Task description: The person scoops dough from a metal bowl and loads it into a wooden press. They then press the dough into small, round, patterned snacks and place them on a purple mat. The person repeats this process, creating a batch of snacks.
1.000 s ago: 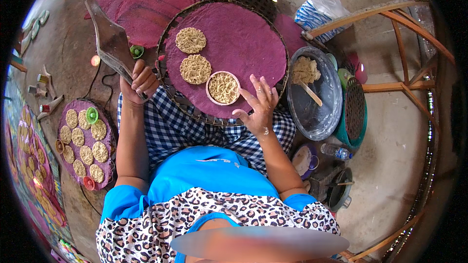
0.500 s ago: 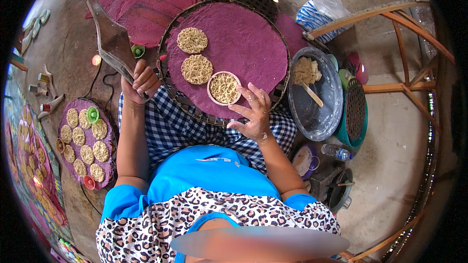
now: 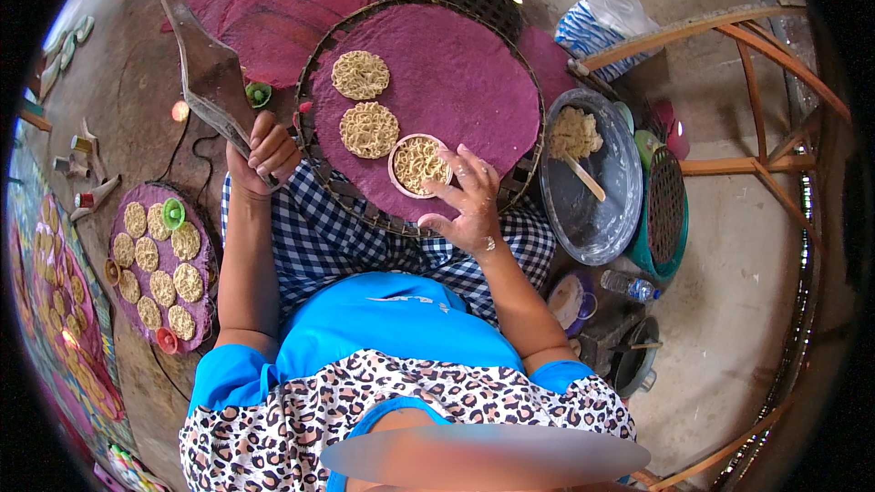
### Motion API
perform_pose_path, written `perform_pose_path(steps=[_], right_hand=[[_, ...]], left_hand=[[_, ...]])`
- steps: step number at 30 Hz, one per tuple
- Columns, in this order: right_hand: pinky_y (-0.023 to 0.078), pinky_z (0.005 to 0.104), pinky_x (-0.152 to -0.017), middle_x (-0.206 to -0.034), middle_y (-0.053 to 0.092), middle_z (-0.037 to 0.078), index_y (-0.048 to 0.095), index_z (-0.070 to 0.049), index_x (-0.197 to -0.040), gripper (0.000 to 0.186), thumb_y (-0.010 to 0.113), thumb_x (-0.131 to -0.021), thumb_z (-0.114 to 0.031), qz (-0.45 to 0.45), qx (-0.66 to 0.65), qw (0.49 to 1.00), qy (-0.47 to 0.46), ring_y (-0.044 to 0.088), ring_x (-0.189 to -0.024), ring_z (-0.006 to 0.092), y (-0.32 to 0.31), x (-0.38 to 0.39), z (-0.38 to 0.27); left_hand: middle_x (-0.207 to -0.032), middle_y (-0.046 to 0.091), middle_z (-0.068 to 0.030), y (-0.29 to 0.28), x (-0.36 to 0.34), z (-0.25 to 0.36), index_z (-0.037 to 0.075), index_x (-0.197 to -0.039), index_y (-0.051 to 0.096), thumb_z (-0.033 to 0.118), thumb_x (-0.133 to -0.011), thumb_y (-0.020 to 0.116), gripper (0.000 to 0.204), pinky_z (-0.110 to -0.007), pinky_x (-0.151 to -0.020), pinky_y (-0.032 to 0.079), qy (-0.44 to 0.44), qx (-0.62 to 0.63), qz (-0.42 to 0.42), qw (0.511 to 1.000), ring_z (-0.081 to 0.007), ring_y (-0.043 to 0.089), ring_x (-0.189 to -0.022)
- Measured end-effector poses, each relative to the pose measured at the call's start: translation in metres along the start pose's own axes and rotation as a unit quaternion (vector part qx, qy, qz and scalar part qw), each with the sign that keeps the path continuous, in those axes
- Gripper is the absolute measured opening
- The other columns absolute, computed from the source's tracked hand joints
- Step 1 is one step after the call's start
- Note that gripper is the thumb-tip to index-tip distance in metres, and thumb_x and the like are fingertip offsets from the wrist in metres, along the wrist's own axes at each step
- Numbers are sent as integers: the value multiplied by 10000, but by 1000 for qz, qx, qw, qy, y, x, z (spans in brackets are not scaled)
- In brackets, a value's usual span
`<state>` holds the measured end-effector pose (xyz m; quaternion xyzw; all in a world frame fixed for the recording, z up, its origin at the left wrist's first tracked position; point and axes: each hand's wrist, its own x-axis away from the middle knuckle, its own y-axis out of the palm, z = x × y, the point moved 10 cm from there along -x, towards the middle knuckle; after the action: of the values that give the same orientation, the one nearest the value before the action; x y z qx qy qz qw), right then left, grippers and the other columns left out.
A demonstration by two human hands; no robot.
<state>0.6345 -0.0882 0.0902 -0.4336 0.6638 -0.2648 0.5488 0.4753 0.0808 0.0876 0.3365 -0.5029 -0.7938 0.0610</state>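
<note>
My left hand (image 3: pixel 264 155) is wrapped round the lower end of a long wooden tool with a wide brown middle (image 3: pixel 210 73), raised to the left of a round tray (image 3: pixel 310 64). Purple cloth (image 3: pixel 465 73) covers this tray, which rests over my lap. Two flat rounds of pale noodle strands, an upper round (image 3: pixel 360 75) and a lower round (image 3: pixel 368 129), lie on the cloth. Beside them a pale ring mould (image 3: pixel 392 169) encircles more noodle strands (image 3: pixel 417 164). My right hand (image 3: pixel 469 210), dabbed with dough, has its fingers apart at the ring's right edge; whether they press it I cannot tell.
To the right, a grey basin (image 3: pixel 583 219) holds dough (image 3: pixel 574 132) and a flat stick (image 3: pixel 585 178). A teal tub (image 3: pixel 673 260) and a water bottle (image 3: pixel 629 285) are close by. On the left, another purple-covered tray (image 3: pixel 164 255) carries several noodle rounds. Wooden bars (image 3: pixel 747 165) stand far right.
My right hand has shifted slightly left and up, its fingertips now over the ring mould's right edge. My left hand and the wooden tool have stayed in place.
</note>
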Motion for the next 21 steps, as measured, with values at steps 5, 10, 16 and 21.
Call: perform_pose_path(steps=[5,10,16,21], right_hand=[[297,465,-912,-1213,490,100,681,-150,-865,593,513,-672,-684,22,3,1000,5,421,-1126,329,-7,-7,5],[290,465,-907,-1224,476,123,465,-88,-1206,802,641,-618,-604,28,-1,999,18,411,-1132,323,-11,-11,5],[269,476,-889,-1247,444,160,82,-46,-1384,1158,761,-547,-471,-52,-6,996,72,420,-1110,307,12,-19,12],[266,469,-864,-1222,465,167,47,-26,-1383,1187,783,-535,-410,-11,-46,997,57,423,-1082,298,3,-17,11]], left_hand=[[-466,426,6,-1,0,1,112,-630,393,209,-915,305,314,-264,-405,347,3,-17,7,1000,-91,407,-367],[-467,426,6,0,0,1,114,-630,394,205,-913,321,306,-267,-410,350,-2,-11,13,1000,-92,410,-371],[-475,431,5,2,0,0,114,-636,396,208,-912,323,301,-262,-413,351,-1,-21,4,1000,-92,413,-375],[-481,434,2,3,1,-3,113,-640,397,212,-914,318,303,-260,-416,351,-2,-3,-3,1000,-96,420,-382]])
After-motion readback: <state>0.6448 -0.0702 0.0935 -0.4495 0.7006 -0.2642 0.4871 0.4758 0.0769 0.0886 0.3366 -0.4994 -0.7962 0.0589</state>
